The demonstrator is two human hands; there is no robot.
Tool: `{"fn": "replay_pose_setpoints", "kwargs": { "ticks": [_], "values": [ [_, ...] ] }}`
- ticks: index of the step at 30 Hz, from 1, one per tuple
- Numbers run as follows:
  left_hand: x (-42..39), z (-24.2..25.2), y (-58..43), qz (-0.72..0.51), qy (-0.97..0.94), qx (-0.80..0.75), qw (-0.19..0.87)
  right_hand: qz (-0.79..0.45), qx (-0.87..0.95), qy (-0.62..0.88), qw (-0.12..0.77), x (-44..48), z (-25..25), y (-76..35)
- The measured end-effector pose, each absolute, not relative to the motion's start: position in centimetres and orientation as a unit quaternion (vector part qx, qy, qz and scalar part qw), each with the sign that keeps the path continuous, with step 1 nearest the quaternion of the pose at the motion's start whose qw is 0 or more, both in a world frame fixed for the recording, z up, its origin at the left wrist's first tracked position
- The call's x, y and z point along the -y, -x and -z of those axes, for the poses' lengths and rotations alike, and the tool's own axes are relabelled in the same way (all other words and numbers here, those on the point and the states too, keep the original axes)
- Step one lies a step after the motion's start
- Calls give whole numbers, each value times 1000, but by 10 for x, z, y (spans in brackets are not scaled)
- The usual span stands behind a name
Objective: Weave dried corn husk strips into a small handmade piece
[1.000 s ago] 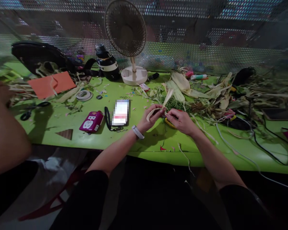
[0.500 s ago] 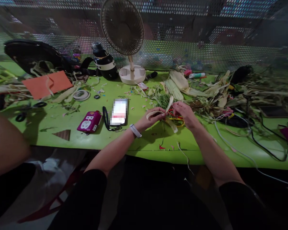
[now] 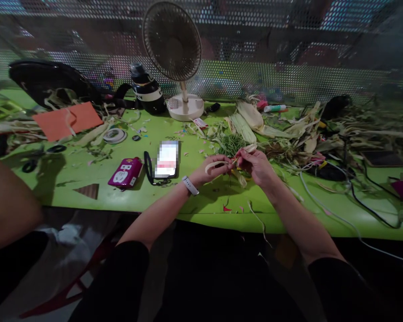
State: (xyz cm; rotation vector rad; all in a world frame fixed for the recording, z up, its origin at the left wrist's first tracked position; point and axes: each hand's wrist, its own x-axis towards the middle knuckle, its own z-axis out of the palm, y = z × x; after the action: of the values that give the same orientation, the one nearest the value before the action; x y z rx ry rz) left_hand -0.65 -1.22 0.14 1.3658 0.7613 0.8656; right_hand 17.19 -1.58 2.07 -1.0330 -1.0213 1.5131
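Left hand [image 3: 215, 169], white-banded watch [image 3: 190, 185] at the wrist: fingers closed on a curled pale husk strip [image 3: 208, 166], which loops back over the hand above the green table [image 3: 188, 205]. Right hand [image 3: 259, 167], close beside it: thumb and fingertips pinching a pale husk piece [image 3: 250, 148]; whether this joins the strip cannot be told. Surroundings: shredded greens [image 3: 231, 143] just beyond the hands, larger corn husks [image 3: 242, 127] behind those, lit phone [image 3: 168, 157] and purple socket block [image 3: 125, 172] to the left.
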Motion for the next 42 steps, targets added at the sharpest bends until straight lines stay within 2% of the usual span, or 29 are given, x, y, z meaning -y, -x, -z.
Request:
{"fn": "replay_pose_setpoints", "kwargs": {
  "ticks": [7,16,18,21,22,23,27,29,36,42],
  "values": [
    [12,0,3,-434,-501,-291,690,-595,406,452,527,10,-25,-181],
    [15,-6,7,-408,-576,-320,632,-591,443,469,484,14,-21,-176],
    [14,-6,8,-407,-585,-328,621,-554,461,477,503,12,-19,-180],
    [13,-6,10,-382,-604,-324,620,-410,523,481,573,10,-22,-188],
    [13,-6,10,-368,-612,-317,624,-372,559,479,566,10,-24,-190],
    [13,-6,10,-353,-620,-311,628,-365,599,473,533,11,-27,-192],
    [13,-3,7,-310,-642,-285,641,-476,716,401,316,15,-29,-189],
    [12,1,5,-289,-656,-263,646,-478,734,385,292,16,-25,-184],
    [11,3,4,-249,-667,-270,648,-426,691,407,419,15,-12,-175],
    [13,-1,5,-203,-677,-258,658,-399,690,406,448,18,-15,-167]
  ]
}}
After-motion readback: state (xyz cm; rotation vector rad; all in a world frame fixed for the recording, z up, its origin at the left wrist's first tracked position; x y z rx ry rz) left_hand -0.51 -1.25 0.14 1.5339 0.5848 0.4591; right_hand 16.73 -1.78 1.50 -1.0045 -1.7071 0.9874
